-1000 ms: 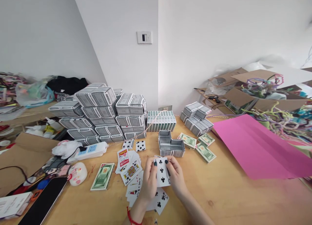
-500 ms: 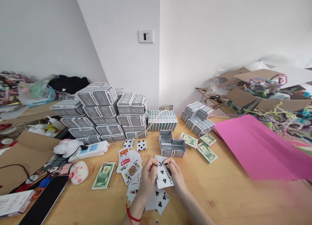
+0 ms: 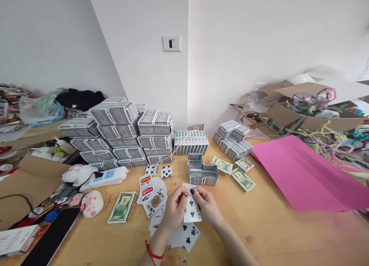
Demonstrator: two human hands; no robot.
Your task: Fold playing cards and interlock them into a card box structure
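Both hands meet over a playing card (image 3: 191,212) showing clubs, held up above the table. My left hand (image 3: 175,204), with a red string bracelet on its wrist, pinches the card's left side near the top. My right hand (image 3: 206,204) closes on its upper right part, thumb and fingertips pressed there. Beneath lie loose cards, among them a five of clubs (image 3: 188,235) and, to the left, a king (image 3: 155,201) and a red poker card (image 3: 146,184). Just beyond my hands stands an L-shaped block of folded cards (image 3: 203,178) with open cavities.
Stacked folded-card blocks (image 3: 118,131) rise at back left, with more blocks (image 3: 234,141) at back right. Green card boxes (image 3: 122,207) lie about. A power strip (image 3: 109,176) and black phone-like slab (image 3: 52,239) sit left, a pink sheet (image 3: 308,173) and cardboard box (image 3: 319,120) right.
My right thumb and fingers have shifted slightly over the card's top edge. The card stays between both hands, and the view has moved a little.
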